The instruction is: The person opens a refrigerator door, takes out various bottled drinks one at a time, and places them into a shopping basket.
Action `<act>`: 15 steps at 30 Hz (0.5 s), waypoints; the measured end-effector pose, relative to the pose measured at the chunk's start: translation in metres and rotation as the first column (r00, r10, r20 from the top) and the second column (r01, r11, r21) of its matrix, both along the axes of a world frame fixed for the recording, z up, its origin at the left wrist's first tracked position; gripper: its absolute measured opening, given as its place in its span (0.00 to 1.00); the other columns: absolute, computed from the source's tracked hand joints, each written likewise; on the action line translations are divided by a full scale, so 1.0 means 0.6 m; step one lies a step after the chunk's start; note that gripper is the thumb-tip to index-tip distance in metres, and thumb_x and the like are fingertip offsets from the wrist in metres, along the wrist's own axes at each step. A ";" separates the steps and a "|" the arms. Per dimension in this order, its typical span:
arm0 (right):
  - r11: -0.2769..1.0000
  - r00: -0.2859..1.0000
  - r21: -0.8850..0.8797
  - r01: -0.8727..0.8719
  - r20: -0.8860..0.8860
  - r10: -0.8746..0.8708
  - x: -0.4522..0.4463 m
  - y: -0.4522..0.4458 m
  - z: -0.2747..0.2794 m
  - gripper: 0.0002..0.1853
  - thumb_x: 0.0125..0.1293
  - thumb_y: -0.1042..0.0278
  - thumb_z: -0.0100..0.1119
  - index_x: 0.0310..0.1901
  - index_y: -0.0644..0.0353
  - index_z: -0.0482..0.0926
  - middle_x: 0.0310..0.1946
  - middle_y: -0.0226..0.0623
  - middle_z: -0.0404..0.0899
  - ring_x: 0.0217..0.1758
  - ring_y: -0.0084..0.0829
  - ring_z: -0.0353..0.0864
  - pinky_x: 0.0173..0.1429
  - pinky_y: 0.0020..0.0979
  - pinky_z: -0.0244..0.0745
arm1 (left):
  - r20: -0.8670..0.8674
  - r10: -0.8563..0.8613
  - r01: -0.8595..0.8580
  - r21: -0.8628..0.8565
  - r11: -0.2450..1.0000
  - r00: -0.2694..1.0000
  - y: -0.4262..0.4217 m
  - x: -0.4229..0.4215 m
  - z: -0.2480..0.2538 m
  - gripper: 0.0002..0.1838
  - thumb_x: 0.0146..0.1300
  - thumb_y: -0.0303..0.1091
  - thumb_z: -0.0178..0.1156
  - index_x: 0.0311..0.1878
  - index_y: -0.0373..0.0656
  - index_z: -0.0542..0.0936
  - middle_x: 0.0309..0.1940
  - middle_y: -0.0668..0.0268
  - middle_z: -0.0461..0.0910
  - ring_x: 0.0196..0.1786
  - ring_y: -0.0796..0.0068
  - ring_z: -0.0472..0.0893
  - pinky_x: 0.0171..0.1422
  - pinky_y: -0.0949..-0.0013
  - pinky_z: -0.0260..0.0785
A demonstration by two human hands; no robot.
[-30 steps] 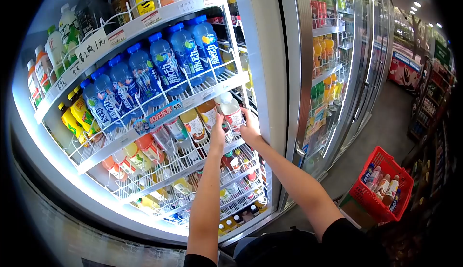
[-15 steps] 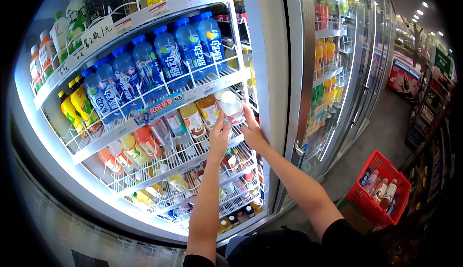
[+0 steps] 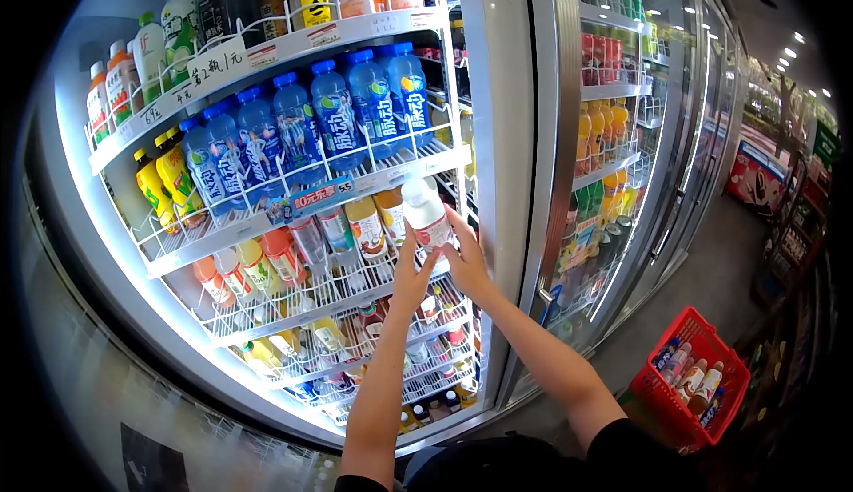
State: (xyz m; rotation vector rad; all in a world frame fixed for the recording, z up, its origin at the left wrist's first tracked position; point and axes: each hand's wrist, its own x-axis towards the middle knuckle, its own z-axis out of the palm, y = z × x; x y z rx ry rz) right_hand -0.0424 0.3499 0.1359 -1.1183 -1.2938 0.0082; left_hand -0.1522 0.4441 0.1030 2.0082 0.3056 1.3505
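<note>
A white-capped drink bottle (image 3: pixel 426 217) with a pale label and red print is held between both hands in front of the cooler shelves. My left hand (image 3: pixel 412 270) has its fingers closed on the bottle's lower left side. On the other side my right hand (image 3: pixel 466 259) grips it, thumb across the front. The bottle tilts, its cap toward the upper left. Just behind it, bottles with yellow-brown labels (image 3: pixel 365 227) stand on the third shelf. Blue-capped blue drink bottles (image 3: pixel 336 115) line the shelf above.
The lit cooler's wire shelves (image 3: pixel 311 310) hold several rows of drinks. A metal-framed glass door (image 3: pixel 544 226) stands to the right. On the floor at lower right is a red basket (image 3: pixel 656 396) with several bottles inside. Farther back are a freezer chest (image 3: pixel 755 175) and goods racks.
Both hands have brought the bottle slightly lower and out from the shelf, turning it so its red-printed label shows. The camera view has shifted a little.
</note>
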 end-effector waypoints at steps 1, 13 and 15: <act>0.996 0.994 0.031 -0.083 -0.062 0.085 0.003 0.007 -0.009 0.32 0.64 0.81 0.47 0.72 0.62 0.60 0.70 0.42 0.65 0.73 0.34 0.63 0.75 0.35 0.54 | 0.036 -0.008 0.009 -0.023 1.000 0.999 -0.006 -0.003 0.000 0.42 0.67 0.36 0.62 0.78 0.37 0.51 0.70 0.49 0.64 0.71 0.56 0.67 0.73 0.61 0.58; 0.930 0.934 -0.095 -0.356 -0.054 0.352 -0.007 -0.077 -0.042 0.31 0.69 0.72 0.56 0.73 0.56 0.62 0.66 0.43 0.65 0.67 0.36 0.69 0.62 0.33 0.74 | 0.182 -0.125 0.192 -0.418 0.888 0.975 -0.144 -0.083 0.017 0.46 0.67 0.24 0.60 0.80 0.45 0.42 0.63 0.58 0.72 0.58 0.73 0.77 0.55 0.72 0.75; 0.909 0.914 -0.114 -0.402 -0.108 0.391 -0.011 -0.096 -0.054 0.30 0.70 0.70 0.56 0.73 0.56 0.62 0.66 0.43 0.66 0.67 0.36 0.69 0.63 0.33 0.73 | 0.190 -0.093 0.171 -0.449 0.877 0.977 -0.172 -0.088 0.005 0.46 0.67 0.24 0.60 0.80 0.45 0.42 0.63 0.58 0.72 0.58 0.72 0.77 0.55 0.72 0.75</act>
